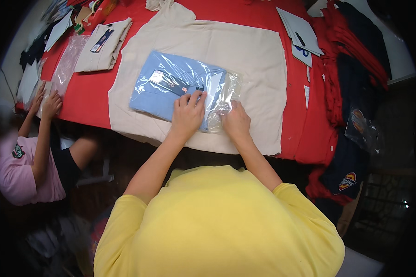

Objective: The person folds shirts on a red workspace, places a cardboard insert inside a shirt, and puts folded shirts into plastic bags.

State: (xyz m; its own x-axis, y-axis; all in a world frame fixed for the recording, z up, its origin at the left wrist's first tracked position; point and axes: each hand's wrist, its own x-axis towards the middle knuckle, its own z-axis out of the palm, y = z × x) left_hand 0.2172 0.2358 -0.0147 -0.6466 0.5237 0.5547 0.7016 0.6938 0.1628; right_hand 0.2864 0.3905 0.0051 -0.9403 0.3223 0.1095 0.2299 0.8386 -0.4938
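A folded light-blue shirt [148,94] lies inside a clear plastic bag [231,90] on a cream shirt spread over the table. A dark tag [168,83] with a white label shows through the film on top of the blue cloth. My left hand [188,113] rests on the bag near its front right part, fingers laid out over the film. At the loose right end of the bag, my right hand [236,121] is closed on the crumpled plastic; its fingertips are partly hidden.
The cream shirt [259,60] covers much of the red cloth [90,99]. A folded beige garment [97,51] with a tag lies at the far left. White sheets [298,27] with a pen stand far right, beside red and navy garments [333,87]. A co-worker in pink [25,171] sits left, hands on plastic.
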